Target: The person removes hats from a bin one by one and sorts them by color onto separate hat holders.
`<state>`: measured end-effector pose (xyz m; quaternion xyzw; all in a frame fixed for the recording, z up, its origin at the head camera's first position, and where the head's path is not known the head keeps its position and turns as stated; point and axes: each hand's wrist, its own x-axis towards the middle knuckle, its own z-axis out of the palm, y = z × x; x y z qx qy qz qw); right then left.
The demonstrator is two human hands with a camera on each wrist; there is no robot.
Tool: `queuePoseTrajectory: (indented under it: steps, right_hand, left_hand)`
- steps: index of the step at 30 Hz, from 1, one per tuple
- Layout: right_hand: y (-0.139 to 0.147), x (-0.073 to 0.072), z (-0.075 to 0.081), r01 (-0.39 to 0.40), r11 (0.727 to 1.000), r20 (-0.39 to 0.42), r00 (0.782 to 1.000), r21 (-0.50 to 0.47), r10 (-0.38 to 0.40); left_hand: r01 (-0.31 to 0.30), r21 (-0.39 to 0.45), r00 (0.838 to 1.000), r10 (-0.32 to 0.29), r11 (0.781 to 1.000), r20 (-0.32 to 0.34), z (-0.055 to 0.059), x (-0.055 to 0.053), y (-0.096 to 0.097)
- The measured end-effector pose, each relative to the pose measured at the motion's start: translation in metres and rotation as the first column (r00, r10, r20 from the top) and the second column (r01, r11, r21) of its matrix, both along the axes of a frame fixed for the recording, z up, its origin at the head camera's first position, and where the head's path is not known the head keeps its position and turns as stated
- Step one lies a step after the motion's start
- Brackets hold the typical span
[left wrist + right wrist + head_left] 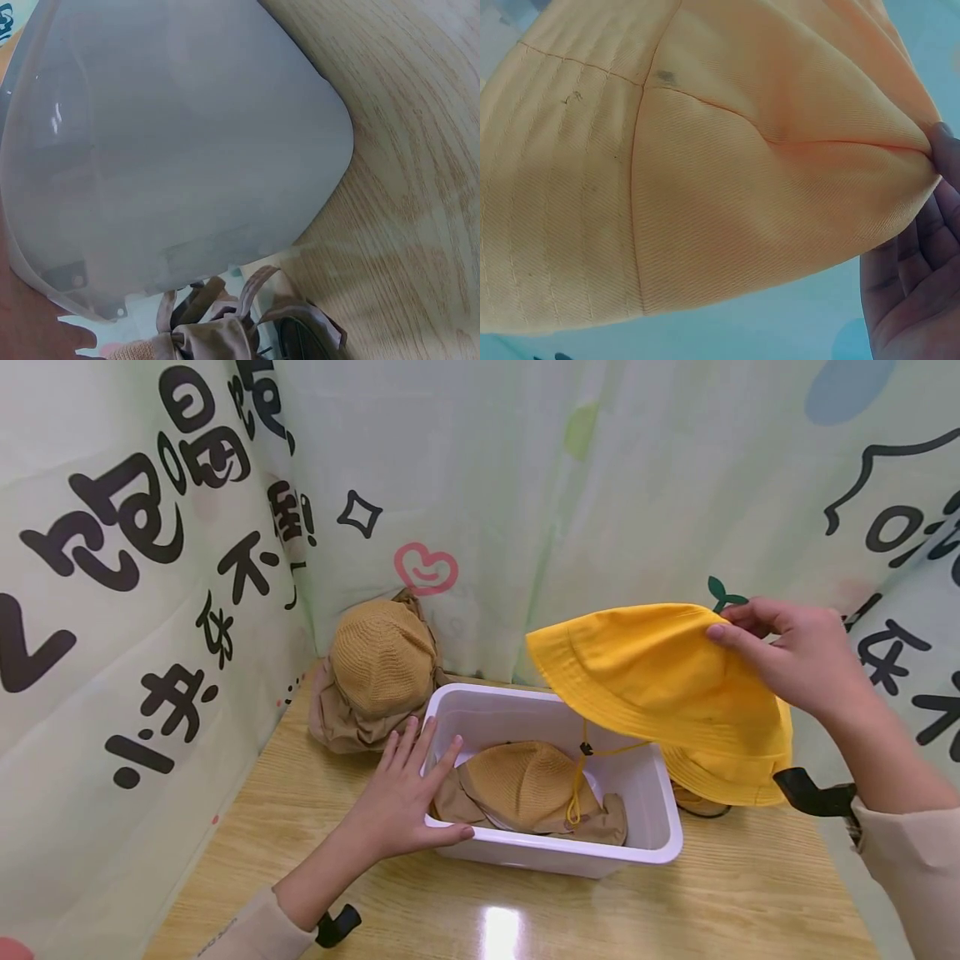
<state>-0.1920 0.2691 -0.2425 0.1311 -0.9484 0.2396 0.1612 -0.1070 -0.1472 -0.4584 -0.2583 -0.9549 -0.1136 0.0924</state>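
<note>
My right hand pinches a yellow bucket hat by its crown, beside a green sprout ornament. The hat hangs tilted over the right side of a white plastic bin, and its yellow chin cord dangles into the bin. In the right wrist view, thumb and fingers close on folded cloth at the crown's top. Inside the bin lies a tan knit hat with brown cloth. My left hand rests on the bin's left rim with fingers spread, thumb along the front edge.
Left of the bin, another tan knit hat with a brown cloth flap sits against the curtain. Part of a brown item with a dark cord shows at the bin's right. Printed curtains enclose the wooden table.
</note>
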Motion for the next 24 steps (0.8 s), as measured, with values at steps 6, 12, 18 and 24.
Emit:
queuePoseTrajectory:
  steps: [6,12,18,24]
  right_hand:
    - [0.013,0.003,0.005,0.065,0.998,-0.018,0.998,0.016,-0.065]
    - [0.027,0.008,0.009,0.139,0.99,-0.032,0.99,0.026,-0.138]
    - [0.04,0.013,0.012,0.193,0.981,-0.02,0.981,0.022,-0.193]
    - [0.053,0.017,0.013,0.244,0.97,-0.021,0.969,0.005,-0.244]
  left_hand:
    - [-0.003,0.0,1.0,0.003,1.0,0.0,0.002,0.0,-0.001]
    - [0.006,0.016,1.0,-0.006,1.0,0.001,0.001,0.001,-0.001]
    - [0.004,0.023,1.0,-0.004,1.0,0.008,0.002,0.001,0.0]
    - [0.006,0.017,1.0,-0.006,1.0,0.007,0.002,0.001,0.001]
